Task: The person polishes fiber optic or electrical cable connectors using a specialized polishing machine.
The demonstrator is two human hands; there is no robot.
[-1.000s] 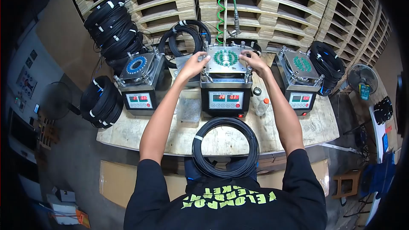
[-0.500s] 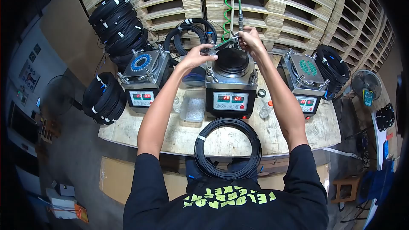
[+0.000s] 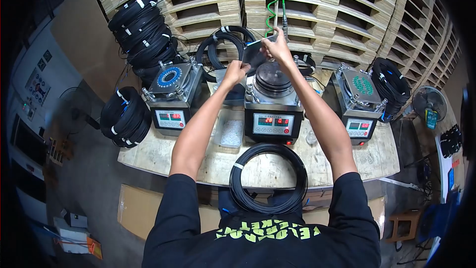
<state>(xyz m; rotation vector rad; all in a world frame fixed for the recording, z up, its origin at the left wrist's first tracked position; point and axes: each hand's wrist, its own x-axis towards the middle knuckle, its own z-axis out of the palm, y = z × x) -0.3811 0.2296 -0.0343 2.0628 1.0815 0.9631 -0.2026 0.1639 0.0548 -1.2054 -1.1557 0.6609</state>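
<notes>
A dark flat plate (image 3: 254, 55) is held tilted steeply between my two hands, behind and to the left of the middle polishing machine (image 3: 274, 123). My left hand (image 3: 235, 73) is closed on the plate's lower left edge. Up at its right edge, my right hand (image 3: 277, 49) pinches the plate, close to the metal end of a green coiled air hose (image 3: 284, 20). The machine's round dark disc (image 3: 271, 77) lies uncovered below my right hand. Red digits glow on its front panel. A black cable coil (image 3: 238, 183) rests at the table's front edge.
Similar machines stand left (image 3: 171, 92) with a blue ring of connectors and right (image 3: 359, 94) with green ones. A clear tub (image 3: 230, 128) of white bits sits left of centre. Stacked cable coils (image 3: 144, 39) rise at the back left, before wooden pallets (image 3: 317, 0).
The plate has moved from above the disc toward the back left and tipped up steeply, baring more of the disc. Both hands moved with it. The view has shifted slightly.
</notes>
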